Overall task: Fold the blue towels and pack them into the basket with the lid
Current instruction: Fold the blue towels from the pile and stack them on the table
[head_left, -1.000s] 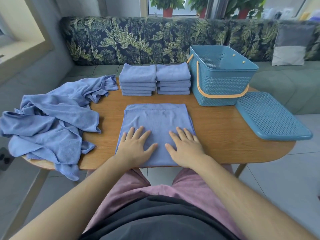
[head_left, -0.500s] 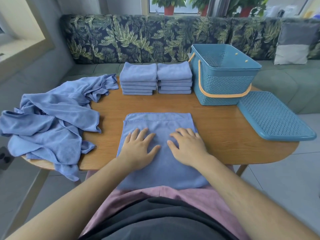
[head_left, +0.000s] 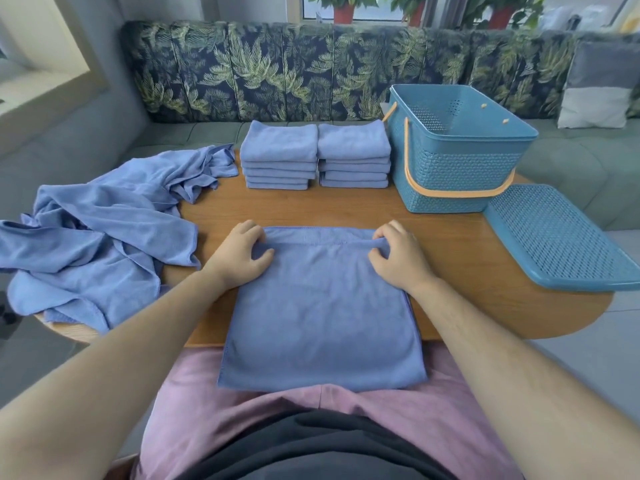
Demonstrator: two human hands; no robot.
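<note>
The lid (head_left: 561,237) runs off the right side, and the heap of loose towels (head_left: 86,244) runs off the left. The towel (head_left: 322,323) in front hides part of the table (head_left: 450,271), at its near edge.

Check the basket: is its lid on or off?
Off. The lid lies flat on the table beside the basket, whose top is open.

A home sitting area — leaf-print sofa (head_left: 311,71), cushion (head_left: 599,88), potted plants (head_left: 344,6) by the window.
</note>
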